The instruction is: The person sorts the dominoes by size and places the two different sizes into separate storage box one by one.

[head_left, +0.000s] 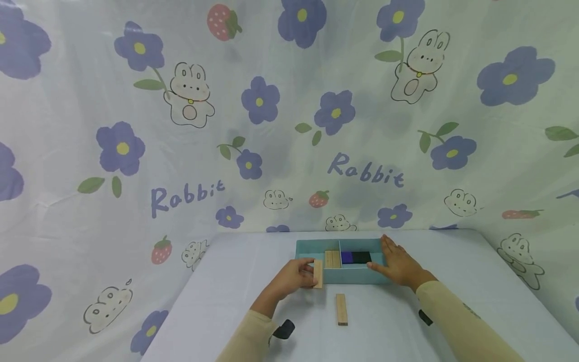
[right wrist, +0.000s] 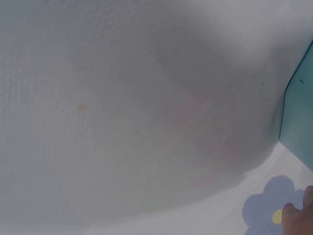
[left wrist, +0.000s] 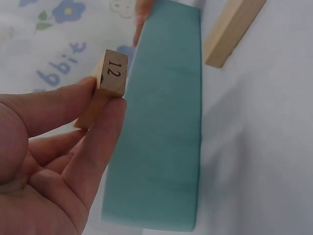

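In the head view my left hand (head_left: 294,276) pinches a wooden block (head_left: 318,274) upright at the front left of a light blue box (head_left: 357,276). The left wrist view shows the number 12 on the end of this block (left wrist: 113,73), between thumb and fingers. My right hand (head_left: 400,264) rests on the box's right end, fingers extended along the side and thumb at the front rim. Only some fingertips (right wrist: 299,215) show in the right wrist view. Another wooden block (head_left: 341,309) lies on the table in front of the box.
A divider (head_left: 340,247) splits the box. Wooden blocks (head_left: 332,259) lie left of it; a purple piece (head_left: 347,257) and black pieces (head_left: 362,257) lie right of it. The white table (head_left: 384,332) meets a patterned cloth (head_left: 289,136) behind.
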### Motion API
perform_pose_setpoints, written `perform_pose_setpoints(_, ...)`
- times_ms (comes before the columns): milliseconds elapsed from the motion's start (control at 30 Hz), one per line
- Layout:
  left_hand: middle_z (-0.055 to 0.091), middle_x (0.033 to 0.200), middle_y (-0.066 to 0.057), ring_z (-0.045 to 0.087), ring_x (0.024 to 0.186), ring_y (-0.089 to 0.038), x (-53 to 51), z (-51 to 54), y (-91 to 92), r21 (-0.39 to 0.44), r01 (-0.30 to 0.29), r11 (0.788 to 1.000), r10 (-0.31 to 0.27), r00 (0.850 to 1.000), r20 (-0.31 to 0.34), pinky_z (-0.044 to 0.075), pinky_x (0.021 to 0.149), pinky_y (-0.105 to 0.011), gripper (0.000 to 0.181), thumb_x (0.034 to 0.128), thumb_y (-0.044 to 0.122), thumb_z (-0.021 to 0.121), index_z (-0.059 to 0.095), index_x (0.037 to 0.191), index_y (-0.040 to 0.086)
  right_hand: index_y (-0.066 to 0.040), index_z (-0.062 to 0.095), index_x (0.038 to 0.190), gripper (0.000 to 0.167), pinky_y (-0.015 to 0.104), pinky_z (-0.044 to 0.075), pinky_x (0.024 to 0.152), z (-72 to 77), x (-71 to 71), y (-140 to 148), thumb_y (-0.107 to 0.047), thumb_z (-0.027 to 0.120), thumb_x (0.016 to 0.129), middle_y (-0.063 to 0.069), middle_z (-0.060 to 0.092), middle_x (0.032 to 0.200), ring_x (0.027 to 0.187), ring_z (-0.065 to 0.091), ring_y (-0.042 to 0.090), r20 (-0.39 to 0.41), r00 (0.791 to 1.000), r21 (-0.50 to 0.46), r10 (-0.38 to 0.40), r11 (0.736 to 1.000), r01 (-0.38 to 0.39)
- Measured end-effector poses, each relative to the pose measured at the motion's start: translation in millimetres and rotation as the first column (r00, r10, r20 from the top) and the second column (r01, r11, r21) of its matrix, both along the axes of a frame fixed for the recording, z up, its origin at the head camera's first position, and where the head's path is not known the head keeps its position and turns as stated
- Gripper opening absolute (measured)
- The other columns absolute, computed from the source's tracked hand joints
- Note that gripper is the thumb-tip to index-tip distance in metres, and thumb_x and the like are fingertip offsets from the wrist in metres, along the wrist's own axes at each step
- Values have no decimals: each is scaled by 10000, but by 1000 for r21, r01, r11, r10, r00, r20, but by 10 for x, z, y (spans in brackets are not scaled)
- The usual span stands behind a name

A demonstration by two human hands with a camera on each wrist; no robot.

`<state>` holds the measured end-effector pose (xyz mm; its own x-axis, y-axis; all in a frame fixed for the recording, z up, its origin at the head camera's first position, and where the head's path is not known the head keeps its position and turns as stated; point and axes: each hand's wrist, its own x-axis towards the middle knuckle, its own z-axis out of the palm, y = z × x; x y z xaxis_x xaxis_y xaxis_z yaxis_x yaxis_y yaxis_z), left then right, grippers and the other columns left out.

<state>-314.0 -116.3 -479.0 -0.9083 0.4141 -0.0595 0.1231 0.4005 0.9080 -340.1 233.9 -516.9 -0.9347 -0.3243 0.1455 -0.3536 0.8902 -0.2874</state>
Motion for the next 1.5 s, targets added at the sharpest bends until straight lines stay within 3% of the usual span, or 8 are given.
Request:
perform_pose_setpoints(233, 643, 1140, -98, 643, 972, -212, -128, 107, 36, -68, -15, 998, 13, 999, -29, 537, 837, -404, 627, 837, 109, 776, 507, 1391, -8, 154, 132, 1480, 1098, 584, 134, 1122, -5, -6, 9, -744, 381, 899, 289, 102, 1567, 1430, 122, 447, 10, 1000, 4, -4, 1000, 4)
perform_pose_setpoints(467, 608, 1184, -154, 667, 921, -225, -298, 86, 40, 14, -16, 1000, 16, 999, 35, 564, 766, -338, 644, 857, 27, 736, 443, 1426, -41, 157, 132, 1478, 1093, 590, 132, 1120, -23, -3, -11, -736, 388, 903, 293, 104, 1565, 1428, 124, 449, 12, 1000, -14, 10, 1000, -10)
perform_pose_setpoints(700, 611, 1204, -168, 674, 931, -234, -449, 85, 50, 35, 4, 999, -4, 1000, 17, 562, 778, -344, 574, 893, 10, 684, 459, 1419, -35, 152, 129, 1481, 1101, 586, 130, 1122, -17, 27, -38, -750, 371, 897, 287, 97, 1569, 1433, 115, 440, 19, 1000, -10, 8, 1000, -8)
perform_pose_setpoints(1000, 621, 1194, -144, 633, 990, -209, -630, 168, 211, -94, -20, 995, 18, 1000, -19, 539, 833, -340, 578, 884, 2, 685, 467, 1419, -21, 155, 134, 1479, 1094, 588, 136, 1120, -3, 1, -6, -741, 383, 901, 293, 102, 1565, 1431, 123, 442, 2, 1000, -4, 12, 1000, -12)
perform_pose_setpoints(1233, 626, 1068, -125, 648, 880, -205, -680, 85, 286, -111, -69, 991, 75, 996, 52, 556, 771, -334, 537, 866, -42, 690, 509, 1371, -48, 152, 123, 1481, 1114, 589, 129, 1121, -9, -15, -17, -762, 360, 891, 291, 95, 1567, 1432, 115, 444, 23, 1000, -6, 15, 1000, -15)
perform_pose_setpoints(1500, 650, 994, -105, 625, 857, -202, -701, -2, 301, -200, -82, 976, 87, 996, 19, 528, 794, -391, 508, 867, -4, 697, 525, 1339, -76, 155, 147, 1477, 1091, 594, 135, 1117, -3, 17, -14, -741, 382, 900, 291, 110, 1564, 1429, 128, 445, 7, 1000, -16, 8, 1000, -8)
